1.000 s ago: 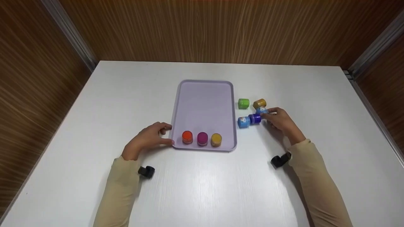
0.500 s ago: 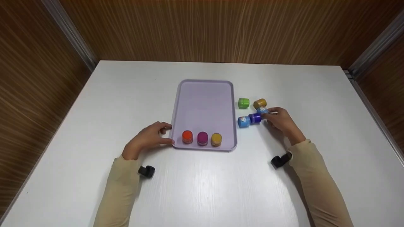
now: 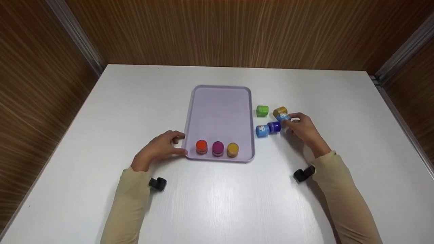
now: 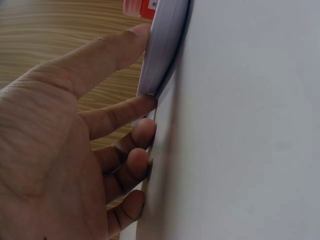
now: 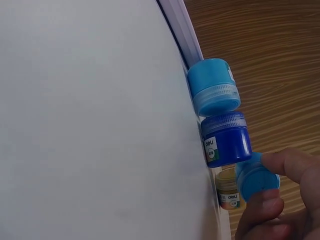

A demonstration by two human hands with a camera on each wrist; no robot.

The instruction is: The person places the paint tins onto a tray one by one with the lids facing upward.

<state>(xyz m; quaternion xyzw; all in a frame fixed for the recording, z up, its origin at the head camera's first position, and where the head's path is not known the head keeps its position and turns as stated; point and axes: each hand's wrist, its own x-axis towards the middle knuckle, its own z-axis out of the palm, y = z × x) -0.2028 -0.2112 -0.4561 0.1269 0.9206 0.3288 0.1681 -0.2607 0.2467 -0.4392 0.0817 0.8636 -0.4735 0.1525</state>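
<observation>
With thumb and fingers, my right hand (image 3: 301, 128) pinches a light blue paint jar (image 3: 283, 117); its lid (image 5: 259, 184) shows between the fingertips in the right wrist view. Close beside it lie an ochre paint jar (image 3: 280, 110) and a dark blue paint jar (image 3: 274, 127). A second light blue paint jar (image 3: 262, 131) is end to end with the dark blue one. My left hand (image 3: 161, 149) rests at the near left corner of a lilac tray (image 3: 220, 108), thumb at the rim (image 4: 162, 50) and the other fingers loosely bent.
Orange (image 3: 201, 147), magenta (image 3: 218, 148) and yellow (image 3: 232, 149) paint jars stand upright in a row along the tray's near edge. A green paint jar (image 3: 262, 111) lies right of the tray. Wood-grain panels (image 3: 217, 34) border the white table (image 3: 217, 203).
The light blue jar in my right hand has shifted slightly up and to the right, apart from the dark blue jar. My left hand has stayed at the tray corner.
</observation>
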